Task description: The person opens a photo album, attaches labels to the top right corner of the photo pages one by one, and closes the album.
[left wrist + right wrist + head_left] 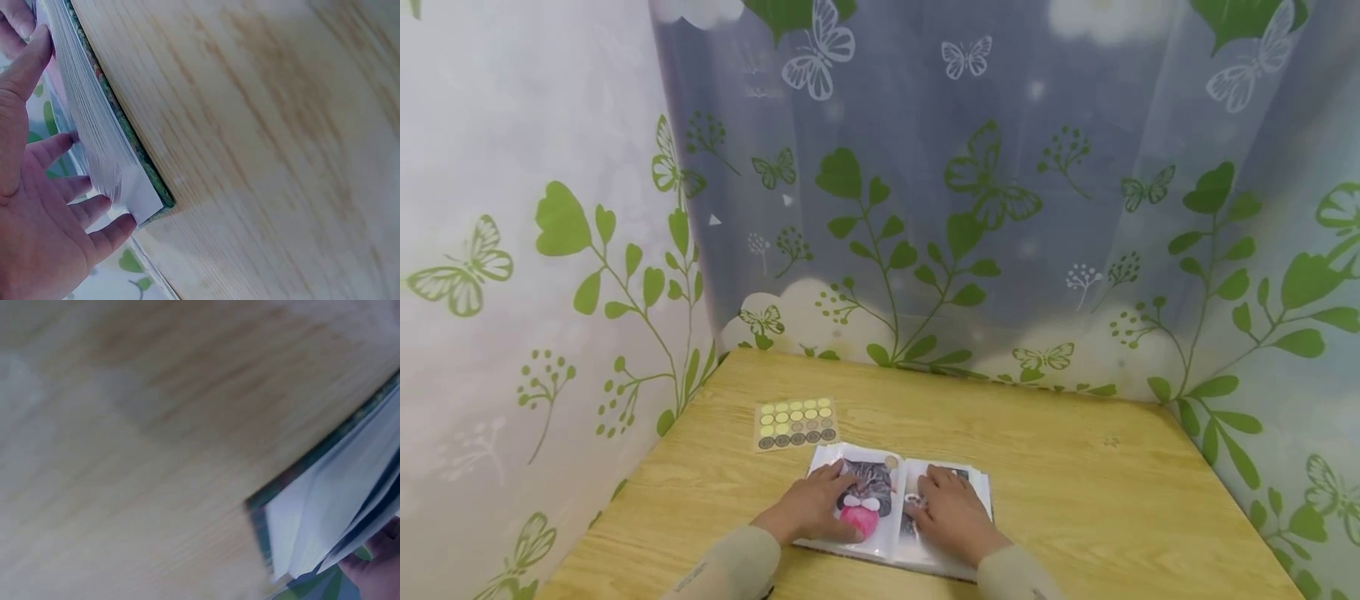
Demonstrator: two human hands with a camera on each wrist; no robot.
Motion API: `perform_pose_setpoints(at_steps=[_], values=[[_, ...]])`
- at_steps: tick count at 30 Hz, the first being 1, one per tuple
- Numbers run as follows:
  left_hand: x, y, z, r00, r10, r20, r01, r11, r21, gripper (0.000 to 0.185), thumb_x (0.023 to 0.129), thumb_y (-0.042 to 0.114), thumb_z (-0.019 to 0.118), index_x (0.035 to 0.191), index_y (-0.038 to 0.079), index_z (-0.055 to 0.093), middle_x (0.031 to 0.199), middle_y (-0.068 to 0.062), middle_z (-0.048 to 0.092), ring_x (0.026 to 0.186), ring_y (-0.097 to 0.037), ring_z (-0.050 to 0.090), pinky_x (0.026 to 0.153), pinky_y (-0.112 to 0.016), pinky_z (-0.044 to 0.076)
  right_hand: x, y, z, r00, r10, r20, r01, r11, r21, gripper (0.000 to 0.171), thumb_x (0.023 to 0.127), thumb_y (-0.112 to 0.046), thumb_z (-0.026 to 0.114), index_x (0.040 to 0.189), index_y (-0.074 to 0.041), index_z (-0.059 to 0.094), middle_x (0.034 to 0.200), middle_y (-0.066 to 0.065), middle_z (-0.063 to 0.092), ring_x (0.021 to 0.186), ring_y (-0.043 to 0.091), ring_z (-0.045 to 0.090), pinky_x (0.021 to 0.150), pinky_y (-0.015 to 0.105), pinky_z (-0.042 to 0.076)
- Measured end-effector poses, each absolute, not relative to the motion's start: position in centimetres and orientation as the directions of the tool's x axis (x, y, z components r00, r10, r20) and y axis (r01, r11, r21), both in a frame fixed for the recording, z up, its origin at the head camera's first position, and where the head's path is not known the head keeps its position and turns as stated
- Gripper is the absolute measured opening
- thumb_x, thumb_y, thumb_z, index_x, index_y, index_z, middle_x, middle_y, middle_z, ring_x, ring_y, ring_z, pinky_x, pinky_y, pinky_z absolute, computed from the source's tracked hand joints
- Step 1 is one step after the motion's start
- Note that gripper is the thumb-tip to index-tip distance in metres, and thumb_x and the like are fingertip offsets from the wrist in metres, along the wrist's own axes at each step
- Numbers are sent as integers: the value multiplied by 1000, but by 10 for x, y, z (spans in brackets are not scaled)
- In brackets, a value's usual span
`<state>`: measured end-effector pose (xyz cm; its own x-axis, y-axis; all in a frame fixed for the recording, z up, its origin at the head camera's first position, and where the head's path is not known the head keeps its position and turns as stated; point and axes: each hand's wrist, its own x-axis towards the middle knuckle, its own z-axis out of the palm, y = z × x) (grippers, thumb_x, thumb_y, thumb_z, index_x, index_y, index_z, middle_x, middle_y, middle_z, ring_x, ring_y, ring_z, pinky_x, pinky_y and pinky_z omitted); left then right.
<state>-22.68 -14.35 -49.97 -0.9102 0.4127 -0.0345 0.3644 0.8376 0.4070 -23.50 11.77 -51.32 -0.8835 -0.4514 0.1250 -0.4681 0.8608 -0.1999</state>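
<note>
An open photo album (893, 542) lies on the table, its thick stack of page edges (103, 137) and green patterned cover seen from the left wrist. My left hand (812, 507) rests on the left page with fingers spread, beside a picture of a grey tabby cat (872, 479) above a pink shape. On the right page lies my right hand (953, 512), covering much of a dark picture there. In the right wrist view several leaves of the album (319, 519) stand slightly apart, with part of the right hand (378, 572) at the edge.
A sheet of round stickers (797, 423), yellow and dark, lies just behind the album's left side. The wood-grain table (1075, 475) is enclosed at the back and sides by curtains (910, 275) printed with green leaves and butterflies.
</note>
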Motion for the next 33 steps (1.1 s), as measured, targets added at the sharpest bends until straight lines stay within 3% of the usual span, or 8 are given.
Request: perform_pose_setpoints(at_steps=[7, 11, 18, 26, 33], values=[[-225, -144, -499, -911, 413, -13, 368, 824, 430, 92, 69, 57, 82, 143, 9, 52, 155, -24, 33, 138, -46, 35, 107, -64, 33, -226, 137, -514, -873, -453, 180, -485, 841, -240, 54, 94, -39, 64, 132, -1, 60, 138, 24, 51, 130, 41, 46, 107, 57, 37], [-225, -143, -495, -908, 419, 8, 378, 811, 446, 92, 70, 57, 82, 143, 10, 52, 156, -24, 30, 137, -47, 36, 106, -62, 35, -223, 142, -512, -869, -441, 224, -488, 836, -249, 50, 92, -38, 68, 126, -2, 63, 134, 26, 53, 127, 42, 48, 106, 55, 38], [-224, -144, -494, -905, 424, 41, 388, 781, 489, 86, 74, 58, 79, 143, 14, 53, 158, -22, 27, 136, -48, 37, 105, -63, 36, -218, 145, -511, -868, -457, 194, -496, 820, -286, 56, 94, -46, 63, 130, -4, 63, 133, 24, 54, 124, 41, 51, 101, 56, 43], [-229, -166, -498, -897, 412, 160, 425, 705, 568, 72, 88, 53, 69, 139, 6, 54, 149, -28, 38, 135, -48, 39, 105, -64, 35, -218, 144, -508, -876, -461, 143, -483, 840, -248, 57, 94, -50, 62, 128, -5, 64, 131, 21, 55, 123, 38, 52, 100, 56, 44], [-241, -195, -501, -948, 274, 165, 313, 695, 648, 63, 94, 47, 63, 137, 1, 54, 142, -25, 49, 133, -45, 43, 109, -61, 31, -220, 145, -505, -876, -464, 130, -481, 825, -297, 58, 90, -49, 68, 125, -4, 66, 130, 21, 56, 120, 40, 53, 95, 57, 47]])
